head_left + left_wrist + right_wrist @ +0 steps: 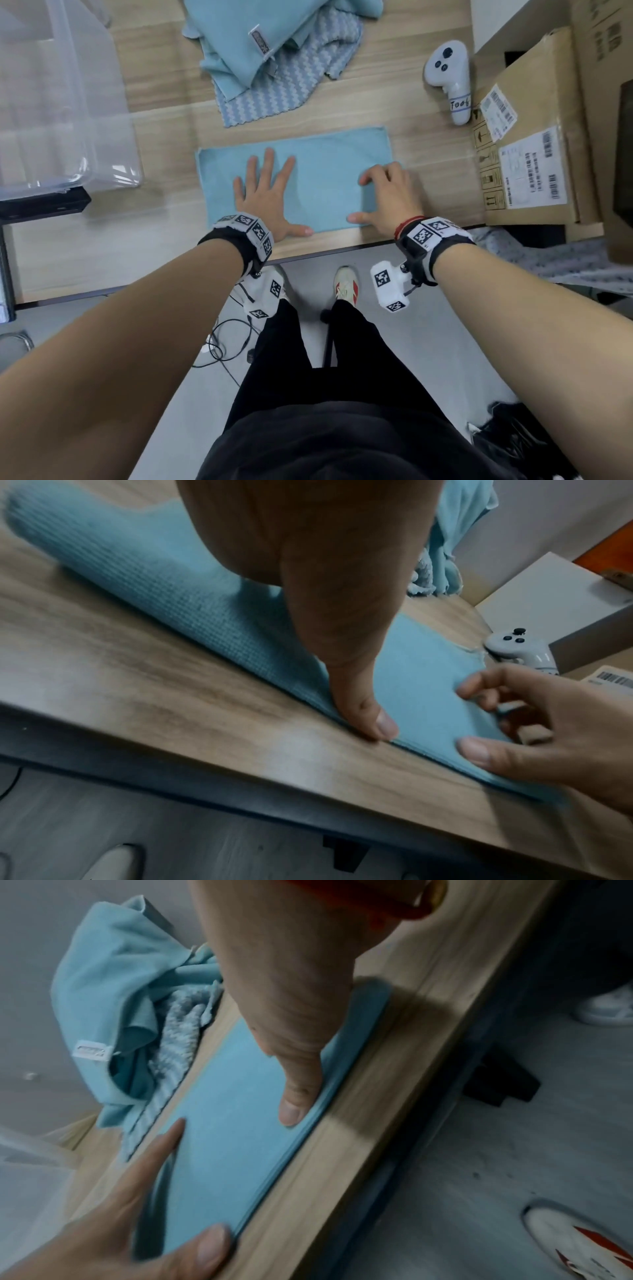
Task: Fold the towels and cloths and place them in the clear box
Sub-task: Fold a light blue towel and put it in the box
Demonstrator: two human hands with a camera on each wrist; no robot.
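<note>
Currently one towel [308, 178] is lying folded on the table [424, 150]: left hand [270, 198] pressing it flat, fingers spread; right hand [390, 198] curling onto its right edge. Pile [274, 58] behind is waiting unfolded; box [65, 113], far left, seems empty. Early stage.

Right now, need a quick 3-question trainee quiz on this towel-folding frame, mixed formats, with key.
1. True or false: the left hand lies flat, fingers spread, on the folded light blue towel.
2. Multiple choice: the right hand is at the towel's A) far left corner B) right end C) middle, lifted clear.
3. Fill in: the unfolded cloth pile lies on the wooden table, between the clear box and the white ____.

Key: 1 true; 2 B; 3 controller.
</note>
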